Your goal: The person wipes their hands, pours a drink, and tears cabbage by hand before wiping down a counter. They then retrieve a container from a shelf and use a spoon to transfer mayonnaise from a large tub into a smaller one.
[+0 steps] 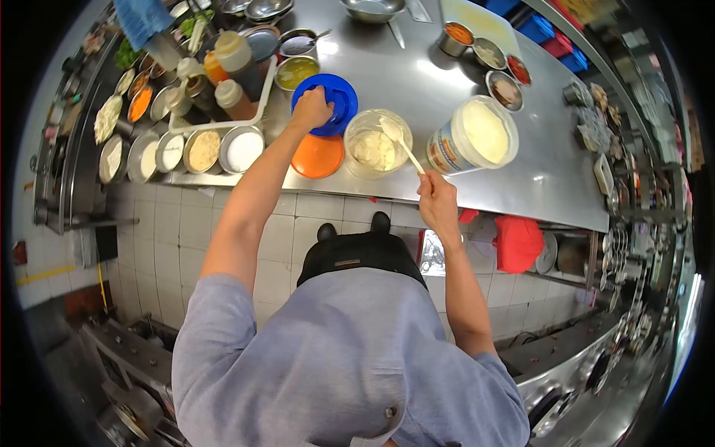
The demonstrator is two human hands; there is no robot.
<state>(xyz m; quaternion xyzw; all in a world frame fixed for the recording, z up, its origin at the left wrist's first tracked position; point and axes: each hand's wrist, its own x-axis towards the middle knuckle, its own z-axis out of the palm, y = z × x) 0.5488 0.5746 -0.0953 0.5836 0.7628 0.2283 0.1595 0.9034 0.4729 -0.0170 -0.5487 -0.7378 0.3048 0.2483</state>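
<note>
My left hand (313,109) is on the blue lid (342,104), its fingers closed at the raised middle part. An orange lid (318,158) lies on the counter just below the blue one. In my right hand (437,195) is the handle of a pale spoon (392,130), whose head is over a clear round container (357,165) with a creamy white mixture inside. To the right of that container a large white tub (454,145), tilted in view, holds a smooth white cream (484,130).
A tray (257,112) of squeeze bottles and a row of ingredient tins (242,149) occupy the counter's left. Small metal bowls (456,39) stand at the back right. A knife (395,33) lies near the back. The steel counter's front edge (402,198) runs before me.
</note>
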